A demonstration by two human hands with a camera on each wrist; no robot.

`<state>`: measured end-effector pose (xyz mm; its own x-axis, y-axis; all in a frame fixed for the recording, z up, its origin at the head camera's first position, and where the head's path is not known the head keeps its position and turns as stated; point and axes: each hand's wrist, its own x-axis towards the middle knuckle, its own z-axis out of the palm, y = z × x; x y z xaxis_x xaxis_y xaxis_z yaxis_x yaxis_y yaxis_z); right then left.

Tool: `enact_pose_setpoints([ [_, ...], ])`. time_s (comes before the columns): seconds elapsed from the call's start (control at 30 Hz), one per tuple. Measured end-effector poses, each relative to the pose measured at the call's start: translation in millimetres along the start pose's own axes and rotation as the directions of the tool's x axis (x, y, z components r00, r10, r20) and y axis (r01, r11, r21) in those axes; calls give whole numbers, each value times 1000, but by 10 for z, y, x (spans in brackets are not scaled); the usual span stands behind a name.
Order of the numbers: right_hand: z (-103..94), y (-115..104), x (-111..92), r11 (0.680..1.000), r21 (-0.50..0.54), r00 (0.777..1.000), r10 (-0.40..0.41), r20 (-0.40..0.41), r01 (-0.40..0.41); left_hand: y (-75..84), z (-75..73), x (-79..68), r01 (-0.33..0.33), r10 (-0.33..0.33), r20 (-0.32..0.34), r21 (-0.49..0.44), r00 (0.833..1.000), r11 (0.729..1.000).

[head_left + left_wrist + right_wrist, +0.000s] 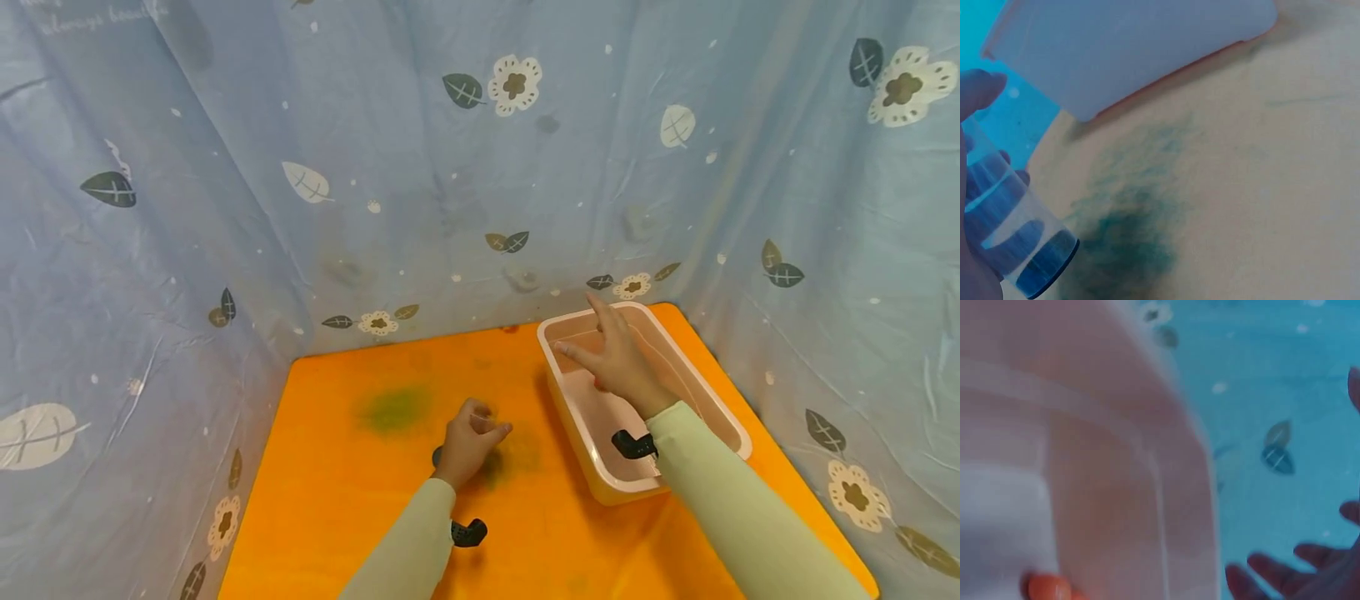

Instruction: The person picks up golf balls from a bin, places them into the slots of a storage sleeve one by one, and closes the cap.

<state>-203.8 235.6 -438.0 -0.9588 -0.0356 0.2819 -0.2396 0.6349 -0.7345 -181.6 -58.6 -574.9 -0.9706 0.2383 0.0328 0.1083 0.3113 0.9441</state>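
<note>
My left hand (pixel 468 442) grips a clear cylindrical container (pixel 1044 232) with a dark end, held tilted above the orange table. Fingers curl round its far side in the left wrist view. The container's other end is hidden by the hand. Over a pale pink plastic tub (pixel 564 408) is my right hand (pixel 624 360), its fingers spread and holding nothing. A small orange-red object (pixel 1049 587) lies inside the tub, partly cut off in the right wrist view; its kind cannot be told.
Green smudges (pixel 397 408) mark the orange tabletop (pixel 322 500). The tub stands at the table's right side, near the back edge. A blue curtain (pixel 420 167) with flowers and leaves surrounds the table at the back and both sides.
</note>
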Motion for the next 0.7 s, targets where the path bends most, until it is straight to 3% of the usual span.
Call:
enact_pose_setpoints([
  [0.27,46,403,87,997,-48,984,61,165,-54,189,-56,-157,-53,49,76,47,996,997],
  [0.43,91,675,154,998,-26,962,69,265,-64,365,-125,-259,-88,82,90,74,993,993],
  [0.53,79,823,195,999,-42,948,40,315,-29,473,-173,-325,-107,100,92,75,991,991],
  [0.7,27,972,237,997,-69,931,60,360,-37,604,-225,-376,-158,155,75,43,985,986],
])
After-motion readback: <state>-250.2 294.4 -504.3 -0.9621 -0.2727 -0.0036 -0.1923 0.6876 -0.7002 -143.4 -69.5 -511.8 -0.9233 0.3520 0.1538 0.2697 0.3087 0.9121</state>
